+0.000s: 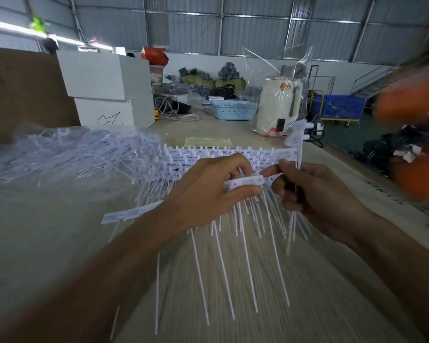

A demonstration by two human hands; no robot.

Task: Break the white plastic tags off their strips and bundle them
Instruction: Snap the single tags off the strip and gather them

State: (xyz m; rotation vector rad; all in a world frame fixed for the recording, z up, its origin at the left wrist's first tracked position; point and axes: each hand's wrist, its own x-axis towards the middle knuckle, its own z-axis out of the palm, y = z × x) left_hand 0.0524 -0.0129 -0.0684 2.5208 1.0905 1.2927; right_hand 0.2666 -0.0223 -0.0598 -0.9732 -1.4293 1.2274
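The left hand has its fingers curled round a white tag, pinching the flat head between thumb and fingertips. The right hand is curled too, gripping the upright spine of the strip with the index finger reaching across to touch the tag's end. Both hands are held above the middle of the desk, with the tags' long thin tails hanging down toward its near edge.

The step in hand looks to be snapping this one tag free. It would go best with the right hand holding the spine steady close to the joint while the left twists the head sharply rather than pulling along the tail — a pull would likely stretch or bend the thin tail, and could drag neighbouring tags out of line. Keeping freed tags head-to-head would probably make bundling easier.

As to counts: one tag is being worked; one loose tag lies flat on the desk just left of the left wrist. The rows of heads behind the hands are too many and too overlapped to count. One heap of loose pieces in clear plastic lies at the desk's far left — uncountable.
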